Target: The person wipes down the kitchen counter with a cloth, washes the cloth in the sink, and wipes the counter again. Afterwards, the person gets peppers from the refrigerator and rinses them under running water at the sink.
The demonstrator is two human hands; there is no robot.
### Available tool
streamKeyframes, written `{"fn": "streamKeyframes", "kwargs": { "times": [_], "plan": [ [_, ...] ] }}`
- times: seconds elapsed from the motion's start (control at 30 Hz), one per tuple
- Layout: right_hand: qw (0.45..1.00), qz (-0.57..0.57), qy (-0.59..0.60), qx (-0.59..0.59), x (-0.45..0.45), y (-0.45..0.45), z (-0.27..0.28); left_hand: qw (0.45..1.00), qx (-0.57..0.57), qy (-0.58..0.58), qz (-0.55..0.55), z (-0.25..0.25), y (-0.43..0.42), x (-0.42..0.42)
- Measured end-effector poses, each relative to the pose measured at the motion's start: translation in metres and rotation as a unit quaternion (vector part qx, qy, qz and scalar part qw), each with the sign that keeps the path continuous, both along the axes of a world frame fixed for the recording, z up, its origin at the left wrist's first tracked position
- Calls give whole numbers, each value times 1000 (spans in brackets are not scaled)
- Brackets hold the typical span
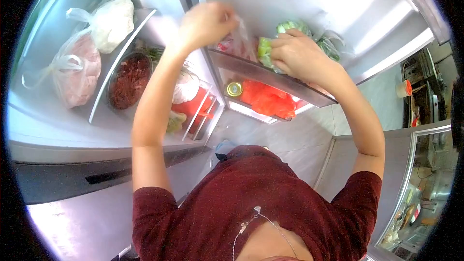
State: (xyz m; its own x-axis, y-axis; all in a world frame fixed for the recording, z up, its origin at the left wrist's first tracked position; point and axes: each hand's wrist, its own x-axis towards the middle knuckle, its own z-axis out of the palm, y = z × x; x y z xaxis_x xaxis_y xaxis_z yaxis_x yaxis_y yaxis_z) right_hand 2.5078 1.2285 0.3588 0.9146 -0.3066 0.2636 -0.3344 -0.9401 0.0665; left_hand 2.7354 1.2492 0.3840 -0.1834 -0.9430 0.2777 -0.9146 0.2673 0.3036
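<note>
My left hand (208, 25), slightly blurred, is closed at the upper end of a clear plastic bag (244, 41) with something red and white low in it. The bag stands in the upper bin of the fridge door (270, 75). To its right, my right hand (302, 54) has its fingers curled over a light green bagged vegetable (265, 50) in the same bin. Just behind that hand is another pale green vegetable in plastic (292, 27). A bag with darker greens (329, 47) lies beside my right wrist.
Below, a lower door bin holds a red plastic bag (268, 97) and a gold-lidded jar (234, 89). On the left, fridge shelves carry a bag of pink meat (79, 70), a white bag (113, 24) and a bowl of dark red food (129, 81). A counter stands at far right.
</note>
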Motion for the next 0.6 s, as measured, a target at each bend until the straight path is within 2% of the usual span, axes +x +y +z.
{"fn": "streamKeyframes", "kwargs": {
  "times": [0.03,0.13,0.27,0.3,0.4,0.43,0.5,0.6],
  "plan": [
    [1000,-1,-15,5,-1,0,-2,995,-39,88,-14,3,5,4],
    [998,-25,-36,48,1,5,8,981,-48,186,-23,1,10,-5],
    [969,-57,-183,153,18,10,21,938,109,328,-43,4,4,-18],
    [957,-61,-226,172,22,9,23,929,69,361,-35,5,5,-22],
    [966,-47,-232,100,33,3,19,897,104,428,-48,13,7,-11],
    [963,-81,-222,129,34,1,17,883,122,450,-47,13,9,-9],
    [950,-151,-199,186,34,-3,12,892,112,435,-55,11,13,-5],
    [940,-180,-288,5,31,3,13,892,102,439,-46,12,20,1]
  ]
}}
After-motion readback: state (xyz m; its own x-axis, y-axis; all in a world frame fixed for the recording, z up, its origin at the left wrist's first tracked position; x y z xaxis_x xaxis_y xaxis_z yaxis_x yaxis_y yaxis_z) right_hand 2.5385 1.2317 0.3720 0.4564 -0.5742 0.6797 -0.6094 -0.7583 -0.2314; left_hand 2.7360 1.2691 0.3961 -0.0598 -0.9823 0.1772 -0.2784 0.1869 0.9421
